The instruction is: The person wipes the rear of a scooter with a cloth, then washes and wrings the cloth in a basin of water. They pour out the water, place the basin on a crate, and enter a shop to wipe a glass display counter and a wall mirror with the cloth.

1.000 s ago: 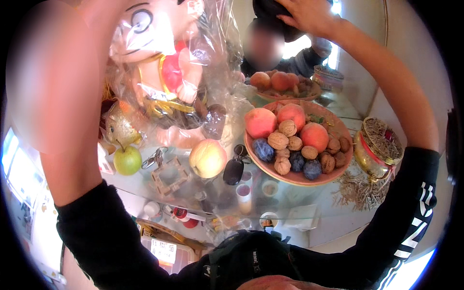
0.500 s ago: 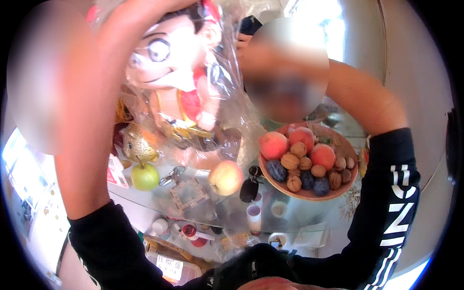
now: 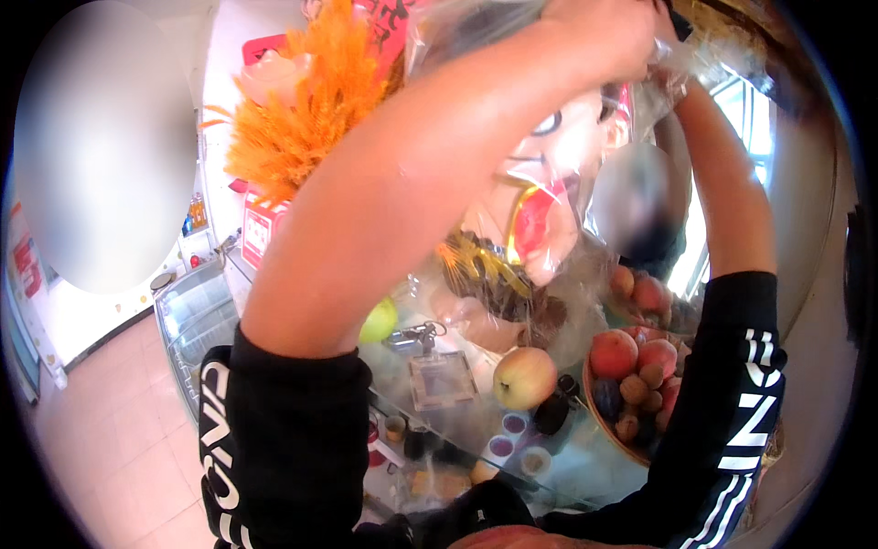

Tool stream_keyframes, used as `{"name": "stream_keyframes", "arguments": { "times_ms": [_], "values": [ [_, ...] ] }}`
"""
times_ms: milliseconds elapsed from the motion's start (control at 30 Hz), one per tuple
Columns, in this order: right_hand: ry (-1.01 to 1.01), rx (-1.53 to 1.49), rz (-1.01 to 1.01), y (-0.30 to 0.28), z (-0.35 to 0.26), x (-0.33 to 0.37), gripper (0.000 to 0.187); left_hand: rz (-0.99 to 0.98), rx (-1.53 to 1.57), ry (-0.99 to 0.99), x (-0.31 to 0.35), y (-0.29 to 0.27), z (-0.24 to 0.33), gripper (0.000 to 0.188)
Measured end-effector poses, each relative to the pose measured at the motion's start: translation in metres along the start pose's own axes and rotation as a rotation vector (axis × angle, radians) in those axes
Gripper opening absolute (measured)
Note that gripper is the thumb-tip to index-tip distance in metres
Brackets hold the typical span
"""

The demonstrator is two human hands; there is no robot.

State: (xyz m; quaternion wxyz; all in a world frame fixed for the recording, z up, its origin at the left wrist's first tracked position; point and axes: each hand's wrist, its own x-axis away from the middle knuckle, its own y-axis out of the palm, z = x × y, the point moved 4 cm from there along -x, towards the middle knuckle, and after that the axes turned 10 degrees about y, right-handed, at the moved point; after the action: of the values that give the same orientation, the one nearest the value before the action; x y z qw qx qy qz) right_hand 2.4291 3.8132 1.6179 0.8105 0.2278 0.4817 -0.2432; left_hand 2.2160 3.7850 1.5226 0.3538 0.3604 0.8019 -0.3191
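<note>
A big-headed doll (image 3: 540,224) in red and yellow stands on the glass counter inside a clear plastic bag (image 3: 594,265). My left arm reaches across in front of the doll and hides part of it. At the top of the bag my left hand (image 3: 617,38) is closed on the gathered plastic. Close beside it, my right hand (image 3: 672,87) grips the plastic too, its fingers partly covered by the film. A small dark thing (image 3: 679,26) shows by the hands; its kind is unclear.
A bowl (image 3: 604,416) of peaches, walnuts and plums stands at the right, mirrored behind. A yellow-red apple (image 3: 525,378), a green apple (image 3: 380,320), keys (image 3: 416,337) and a clear square case (image 3: 442,380) lie near the doll. Orange dried stalks (image 3: 306,110) rise at the left.
My view has swung left, so floor and orange stalks show. My left hand has moved right across the doll to its top, and both hands are now together there.
</note>
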Motion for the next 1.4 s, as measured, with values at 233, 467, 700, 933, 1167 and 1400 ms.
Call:
{"name": "stream_keyframes", "arguments": {
  "times_ms": [233,467,700,933,1167,1400],
  "values": [
    [-0.035,0.065,-0.12,-0.056,0.006,0.056,0.068,-0.066,0.004,-0.019,-0.003,-0.011,0.002,0.028],
    [-0.55,0.051,-0.201,-0.097,-0.021,0.215,0.04,-0.031,-0.006,0.043,-0.008,-0.002,0.015,0.033],
    [-0.953,-0.269,-0.59,-0.145,-0.018,0.301,0.033,-0.054,-0.051,0.022,-0.004,0.008,0.009,0.039],
    [-1.082,-0.279,-0.744,-0.173,0.055,0.32,0.028,-0.115,0.009,0.002,-0.006,0.032,0.004,0.036],
    [-0.724,0.257,-0.734,-0.209,0.166,0.324,0.024,-0.055,-0.134,0.081,0.007,0.021,0.028,0.047],
    [-0.331,0.612,-0.92,-0.221,0.189,0.307,0.026,0.095,-0.186,0.359,0.026,-0.017,0.087,0.052]
  ]
}}
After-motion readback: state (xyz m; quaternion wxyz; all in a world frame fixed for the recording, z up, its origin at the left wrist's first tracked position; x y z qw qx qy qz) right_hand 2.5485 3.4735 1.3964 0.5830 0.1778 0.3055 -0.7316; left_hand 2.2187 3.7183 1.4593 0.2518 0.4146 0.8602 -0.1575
